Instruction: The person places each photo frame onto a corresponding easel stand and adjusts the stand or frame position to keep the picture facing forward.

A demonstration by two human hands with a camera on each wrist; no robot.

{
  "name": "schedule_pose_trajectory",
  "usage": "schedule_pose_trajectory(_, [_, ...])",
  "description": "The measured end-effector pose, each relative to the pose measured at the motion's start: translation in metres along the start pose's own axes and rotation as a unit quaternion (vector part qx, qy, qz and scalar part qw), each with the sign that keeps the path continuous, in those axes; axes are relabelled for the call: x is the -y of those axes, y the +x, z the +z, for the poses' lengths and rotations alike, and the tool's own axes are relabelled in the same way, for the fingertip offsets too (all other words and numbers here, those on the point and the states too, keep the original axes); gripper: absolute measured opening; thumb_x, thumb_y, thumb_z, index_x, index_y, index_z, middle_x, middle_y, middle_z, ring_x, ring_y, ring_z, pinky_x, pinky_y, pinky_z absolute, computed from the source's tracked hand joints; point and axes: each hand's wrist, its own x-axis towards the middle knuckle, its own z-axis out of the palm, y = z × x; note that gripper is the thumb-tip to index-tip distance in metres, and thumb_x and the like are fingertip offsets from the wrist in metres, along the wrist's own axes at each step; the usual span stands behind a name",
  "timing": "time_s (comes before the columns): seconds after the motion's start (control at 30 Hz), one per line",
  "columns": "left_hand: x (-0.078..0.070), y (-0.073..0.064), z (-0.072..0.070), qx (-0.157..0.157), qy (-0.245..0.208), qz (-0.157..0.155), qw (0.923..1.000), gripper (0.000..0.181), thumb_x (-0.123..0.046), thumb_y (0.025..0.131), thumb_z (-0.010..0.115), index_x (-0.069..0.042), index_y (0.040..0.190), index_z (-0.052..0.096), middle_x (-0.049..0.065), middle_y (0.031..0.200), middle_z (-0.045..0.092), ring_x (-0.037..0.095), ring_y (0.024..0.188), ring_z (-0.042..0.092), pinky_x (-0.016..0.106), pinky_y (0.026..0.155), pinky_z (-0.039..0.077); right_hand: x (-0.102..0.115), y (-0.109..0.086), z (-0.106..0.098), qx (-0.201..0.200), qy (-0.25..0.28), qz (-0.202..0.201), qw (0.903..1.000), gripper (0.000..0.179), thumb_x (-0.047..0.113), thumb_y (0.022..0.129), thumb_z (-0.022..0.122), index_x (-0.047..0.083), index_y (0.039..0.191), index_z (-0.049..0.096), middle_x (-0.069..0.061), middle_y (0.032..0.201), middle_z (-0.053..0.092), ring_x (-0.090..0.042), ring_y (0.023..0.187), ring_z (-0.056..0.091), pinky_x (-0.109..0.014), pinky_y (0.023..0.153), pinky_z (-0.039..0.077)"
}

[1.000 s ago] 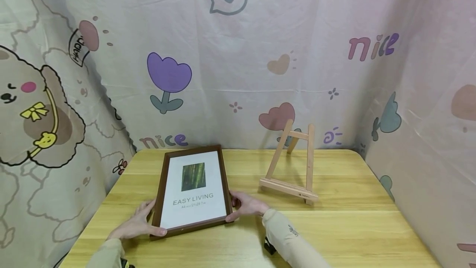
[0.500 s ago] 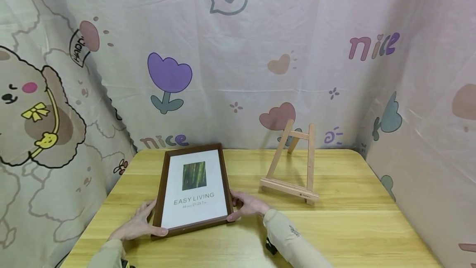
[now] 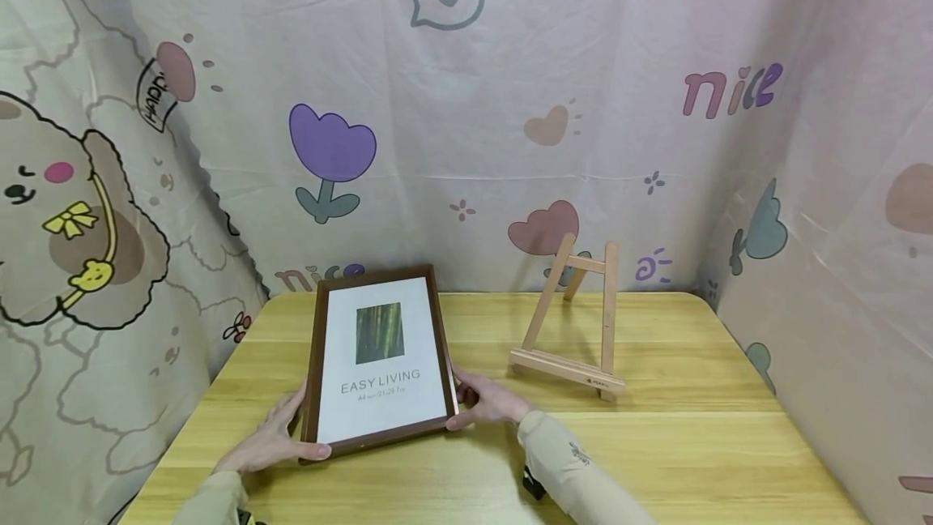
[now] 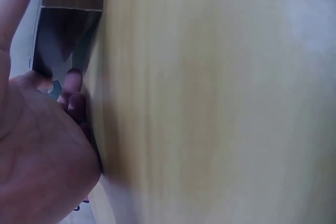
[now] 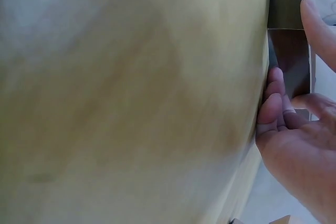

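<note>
I see the far, twelve-o'clock edge of the picture frame (image 3: 379,367) higher than half a second ago, its near edge hardly shifted; I judge it is being tipped up from the table (image 3: 692,436). My left hand (image 3: 271,437) grips it at eight o'clock, my right hand (image 3: 490,403) at four. The easel (image 3: 567,371) stands apart, toward three.

Picture frame (image 3: 380,375) left of easel (image 3: 564,369); easel on table (image 3: 678,448); cloth (image 3: 466,112) behind.
</note>
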Motion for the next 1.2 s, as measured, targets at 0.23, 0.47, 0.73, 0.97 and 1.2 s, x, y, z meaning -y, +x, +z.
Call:
schedule_pose_trajectory(0.23, [0.000, 0.000, 0.002, 0.000, -0.029, -0.009, 0.9996, 0.135, -0.036, 0.079, 0.085, -0.014, 0.159, -0.021, 0.034, 0.163, -0.016, 0.066, 0.142, -0.020, 0.087, 0.104, -0.007, 0.001, 0.000, 0.001, -0.011, -0.006, 0.005, 0.9999, 0.103, 0.025, 0.079, 0.086, 0.011, 0.161, 0.023, 0.003, 0.104, 0.059, -0.011, 0.090, 0.053, -0.024, 0.085, 0.048])
schedule_pose_trajectory(0.47, [0.001, 0.001, 0.006, -0.025, -0.034, 0.043, 0.9982, 0.132, -0.027, 0.080, 0.084, -0.013, 0.159, -0.021, 0.034, 0.164, -0.012, 0.066, 0.144, -0.009, 0.087, 0.106, 0.004, -0.001, 0.000, 0.001, -0.010, 0.011, -0.018, 0.9997, 0.102, 0.018, 0.081, 0.084, 0.007, 0.161, 0.020, -0.004, 0.103, 0.060, -0.013, 0.090, 0.054, -0.020, 0.082, 0.048])
schedule_pose_trajectory(0.73, [-0.001, 0.003, 0.009, -0.050, -0.055, 0.089, 0.9933, 0.136, -0.022, 0.077, 0.086, -0.013, 0.159, -0.022, 0.037, 0.163, -0.010, 0.065, 0.145, 0.009, 0.080, 0.110, 0.022, -0.001, 0.002, 0.001, -0.016, -0.001, -0.020, 0.9997, 0.102, 0.019, 0.082, 0.083, 0.007, 0.161, 0.020, -0.001, 0.099, 0.062, -0.009, 0.085, 0.053, -0.020, 0.080, 0.048])
schedule_pose_trajectory(0.97, [-0.002, 0.004, 0.011, -0.045, -0.076, 0.085, 0.9925, 0.137, -0.021, 0.078, 0.086, -0.016, 0.158, -0.025, 0.035, 0.163, -0.013, 0.064, 0.145, 0.010, 0.081, 0.109, 0.019, 0.000, 0.001, 0.001, -0.020, -0.011, -0.023, 0.9995, 0.102, 0.019, 0.082, 0.083, 0.007, 0.161, 0.019, -0.002, 0.095, 0.063, -0.006, 0.080, 0.053, -0.019, 0.076, 0.048])
schedule_pose_trajectory(1.2, [-0.002, 0.006, 0.013, -0.066, -0.094, 0.115, 0.9868, 0.137, -0.015, 0.076, 0.087, -0.016, 0.159, -0.023, 0.032, 0.164, -0.015, 0.065, 0.144, 0.008, 0.084, 0.107, 0.013, 0.001, 0.000, 0.003, -0.033, -0.013, -0.025, 0.9991, 0.104, 0.019, 0.082, 0.083, 0.009, 0.162, 0.017, -0.003, 0.095, 0.063, -0.008, 0.078, 0.053, -0.018, 0.072, 0.048])
